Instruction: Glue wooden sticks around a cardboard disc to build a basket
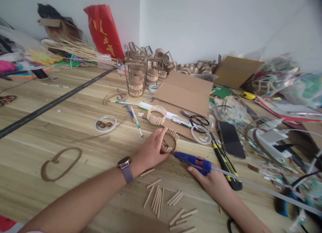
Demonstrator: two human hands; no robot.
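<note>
My left hand (152,145) is closed around the near left side of a ring set with short wooden sticks (173,135). In my right hand (211,179) is a blue hot glue gun (193,161) with a long glue stick trailing from its back. Its nozzle points left, at or very close to the ring's lower right edge; contact is hard to make out. Just behind stands a similar ring of pale sticks (156,115). Several loose wooden sticks (157,200) lie on the table in front of my hands.
A black and yellow utility knife (226,164), a phone (231,139) and scissors (196,119) lie at right. Cardboard sheets (183,92) and small stick-sided baskets (136,85) are behind. A brown strip loop (61,164) and white ring (105,124) lie left.
</note>
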